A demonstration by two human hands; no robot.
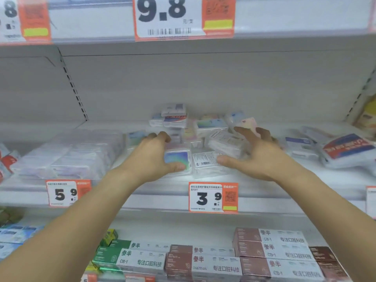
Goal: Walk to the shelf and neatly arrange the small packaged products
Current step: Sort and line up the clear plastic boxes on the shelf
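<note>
Both arms reach up to the middle shelf (pixel 142 188), where a loose heap of small clear plastic packs (pixel 203 127) lies near the shelf's front edge, above the 3.9 price tag (pixel 213 197).

The left hand (pixel 151 157) is on the left side of the heap. Its grip is closed on a pack with an iridescent blue-green label (pixel 179 158): the thumb lies along the pack's front edge and the fingers curl over the packs behind it.

The right hand (pixel 254 154) is on the right side, fingers spread and slightly bent. Its thumb touches the front of a clear pack with a barcode label (pixel 205 161), and its fingers reach over tilted packs further back; whether that grip actually clasps any pack cannot be told.

More packs are stacked behind the heap, toward the back wall.

At the left of the same shelf sits a row of larger clear packages (pixel 71 155) above the 5.9 price tag (pixel 61 193). At the right lie red-and-blue labelled packages (pixel 345 148). The shelf below holds toothpaste boxes (pixel 223 265) in white, brown and green.
</note>
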